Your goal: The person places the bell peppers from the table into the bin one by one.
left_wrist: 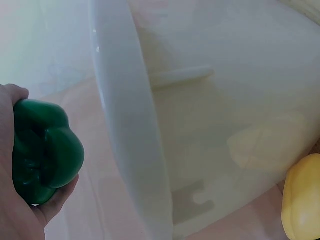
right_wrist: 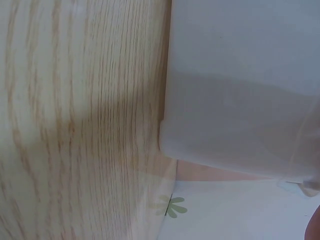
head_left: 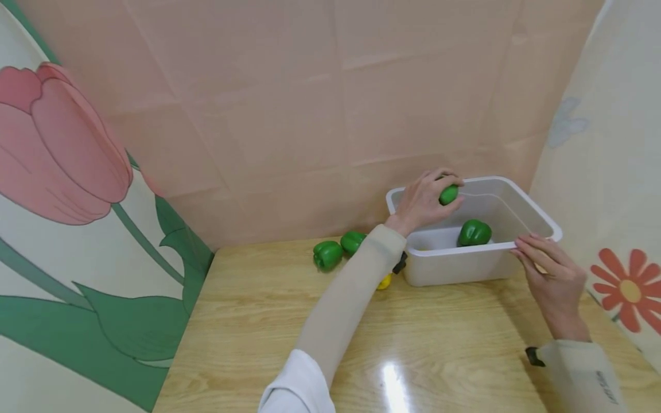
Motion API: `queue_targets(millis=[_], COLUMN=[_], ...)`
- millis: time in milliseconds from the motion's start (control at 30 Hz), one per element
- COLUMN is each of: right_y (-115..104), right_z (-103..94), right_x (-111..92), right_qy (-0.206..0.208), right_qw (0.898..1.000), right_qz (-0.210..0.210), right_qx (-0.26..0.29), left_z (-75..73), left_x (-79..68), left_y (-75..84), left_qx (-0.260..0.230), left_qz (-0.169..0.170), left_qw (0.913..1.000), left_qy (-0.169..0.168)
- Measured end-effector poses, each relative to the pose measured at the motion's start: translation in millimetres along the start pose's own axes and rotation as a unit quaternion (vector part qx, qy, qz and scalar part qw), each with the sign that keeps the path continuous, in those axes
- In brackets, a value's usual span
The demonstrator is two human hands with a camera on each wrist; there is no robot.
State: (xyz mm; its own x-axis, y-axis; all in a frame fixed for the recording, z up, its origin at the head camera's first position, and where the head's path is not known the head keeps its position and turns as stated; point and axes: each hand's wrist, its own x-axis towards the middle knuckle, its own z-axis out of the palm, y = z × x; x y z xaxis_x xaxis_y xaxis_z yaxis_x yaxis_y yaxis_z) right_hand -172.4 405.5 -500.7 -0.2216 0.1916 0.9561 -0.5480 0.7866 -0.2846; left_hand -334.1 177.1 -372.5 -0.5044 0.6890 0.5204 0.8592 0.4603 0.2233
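Observation:
My left hand grips a green bell pepper above the left part of a white plastic bin. In the left wrist view the fingers and thumb wrap around that pepper, beside the bin's rim. Inside the bin lies another green bell pepper. At the bin's front right corner my right hand holds the rim, thumb and fingers on its edge. The right wrist view mostly shows the bin's outer wall, with only a bit of the hand at its right edge.
Two green bell peppers, one whole and one partly behind the left forearm, lie left of the bin on the wooden table. Something yellow shows beside the forearm. A pink cloth hangs behind.

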Motion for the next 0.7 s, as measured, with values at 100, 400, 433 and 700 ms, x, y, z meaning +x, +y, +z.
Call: queue_targets(millis=[100, 400, 433, 700], right_y=[-0.8, -0.3, -0.1, 3.4], right_z=[1.7, 1.6, 1.5, -1.3], right_x=[-0.1, 0.3, 0.2, -0.2], right_qy=[0.001, -0.01, -0.01, -0.013], right_qw=[1.0, 1.0, 1.0, 1.0], right_qz=[-0.001, 0.002, 0.003, 0.005], right_qx=[0.007, 0.005, 0.003, -0.002], left_z=[-0.6, 0.6, 1.0, 2.8], left_x=[-0.9, -2.0, -1.9, -1.2], left_y=[-0.4, -2.7, -2.9, -4.2], left_qx=[-0.002, 0.007, 0.008, 0.006], left_qz=[-0.001, 0.002, 0.002, 0.0], left_qw=[1.0, 1.0, 1.0, 0.9999], left_qy=[-0.003, -0.004, -0.005, -0.009])
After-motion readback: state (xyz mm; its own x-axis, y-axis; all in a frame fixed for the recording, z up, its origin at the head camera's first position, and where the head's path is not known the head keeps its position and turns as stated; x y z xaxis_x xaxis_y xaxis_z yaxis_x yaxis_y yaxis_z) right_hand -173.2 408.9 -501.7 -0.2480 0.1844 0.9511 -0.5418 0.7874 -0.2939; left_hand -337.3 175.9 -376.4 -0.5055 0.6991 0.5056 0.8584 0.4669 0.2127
